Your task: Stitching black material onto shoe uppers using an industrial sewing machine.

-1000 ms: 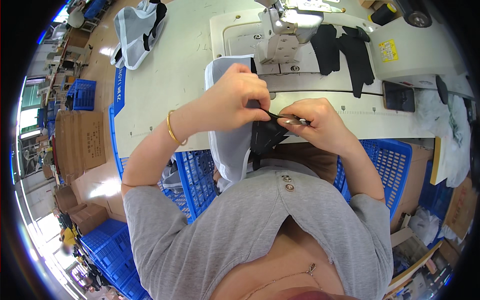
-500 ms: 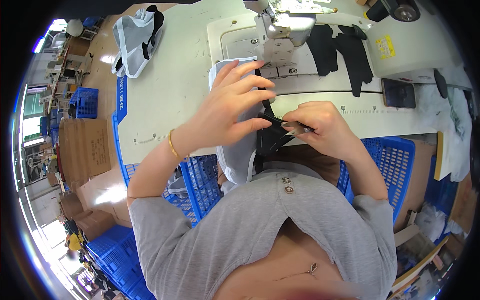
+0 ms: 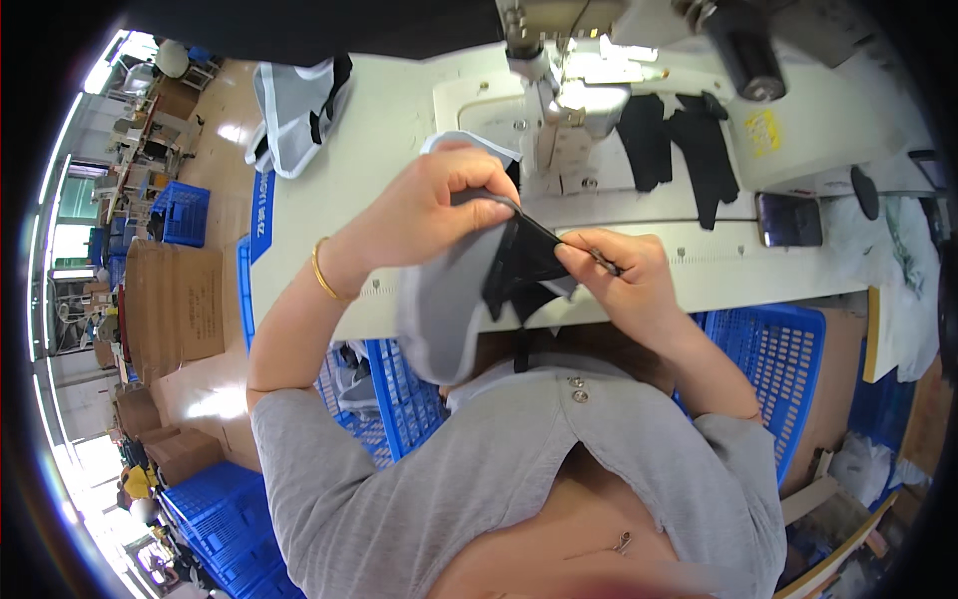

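My left hand (image 3: 439,205) is closed, pinching the upper edge of a grey fabric piece (image 3: 444,299) with white edging and a black section. Opposite it, my right hand (image 3: 621,280) pinches the other end of the black edge, so the edge runs taut between both hands. Small thread snips (image 3: 605,262) are also tucked in my right hand, mostly hidden by the fingers. The loose fabric hangs below, over the table's front edge. Just beyond my hands stands a sewing machine (image 3: 574,110).
Black fabric pieces (image 3: 644,140) lie right of the needle area, with a phone (image 3: 788,220) farther right. Another grey piece (image 3: 294,120) with white edging rests at the table's left. Blue baskets (image 3: 404,399) stand below the table on both sides; the left one holds grey fabric.
My left hand, spread open over the fabric before, has closed on its edge. The black edge is now stretched between my hands. The snips' blades, visible before, no longer show clearly.
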Motion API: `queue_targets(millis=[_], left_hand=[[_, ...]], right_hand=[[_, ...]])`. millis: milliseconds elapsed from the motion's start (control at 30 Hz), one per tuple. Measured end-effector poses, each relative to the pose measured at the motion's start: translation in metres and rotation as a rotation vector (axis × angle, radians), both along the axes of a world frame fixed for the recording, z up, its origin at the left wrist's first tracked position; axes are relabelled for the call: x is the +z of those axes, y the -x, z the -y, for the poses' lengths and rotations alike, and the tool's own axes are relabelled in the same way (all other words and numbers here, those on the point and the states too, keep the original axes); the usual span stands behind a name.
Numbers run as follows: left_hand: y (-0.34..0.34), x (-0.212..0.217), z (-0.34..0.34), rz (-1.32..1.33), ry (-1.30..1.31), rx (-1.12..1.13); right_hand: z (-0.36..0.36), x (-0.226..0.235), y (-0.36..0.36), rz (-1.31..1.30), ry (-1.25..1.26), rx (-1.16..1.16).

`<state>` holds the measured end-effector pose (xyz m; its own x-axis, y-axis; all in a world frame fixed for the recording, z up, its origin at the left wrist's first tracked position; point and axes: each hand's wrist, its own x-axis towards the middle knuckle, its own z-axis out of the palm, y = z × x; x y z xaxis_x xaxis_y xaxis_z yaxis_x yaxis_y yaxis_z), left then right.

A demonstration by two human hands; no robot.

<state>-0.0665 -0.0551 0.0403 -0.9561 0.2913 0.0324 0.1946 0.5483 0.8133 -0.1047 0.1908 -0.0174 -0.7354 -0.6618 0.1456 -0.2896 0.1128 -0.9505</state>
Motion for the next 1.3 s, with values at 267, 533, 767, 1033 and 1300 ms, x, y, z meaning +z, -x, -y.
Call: queue_targets(millis=[267, 533, 767, 1033, 1300], left_hand=[[0.072, 0.036, 0.026, 0.418, -0.054, 0.169], [0.081, 0.043, 0.011, 0.048, -0.092, 0.13], [0.083, 0.049, 0.005, -0.093, 0.355, 0.181], [0.076, 0.053, 0.003, -0.255, 0.802, 0.21], [0.028, 0.062, 0.02, -0.456, 1.302, 0.25]], right_hand=[[0.042, 0.017, 0.015, 0.28, 0.381, -0.171], [0.044, 0.017, 0.035, 0.372, 0.567, -0.191], [0.042, 0.019, 0.033, 0.409, 0.564, -0.179], [0.045, 0.022, 0.029, 0.407, 0.547, -0.205], [0.052, 0.017, 0.035, 0.159, 0.488, -0.257]])
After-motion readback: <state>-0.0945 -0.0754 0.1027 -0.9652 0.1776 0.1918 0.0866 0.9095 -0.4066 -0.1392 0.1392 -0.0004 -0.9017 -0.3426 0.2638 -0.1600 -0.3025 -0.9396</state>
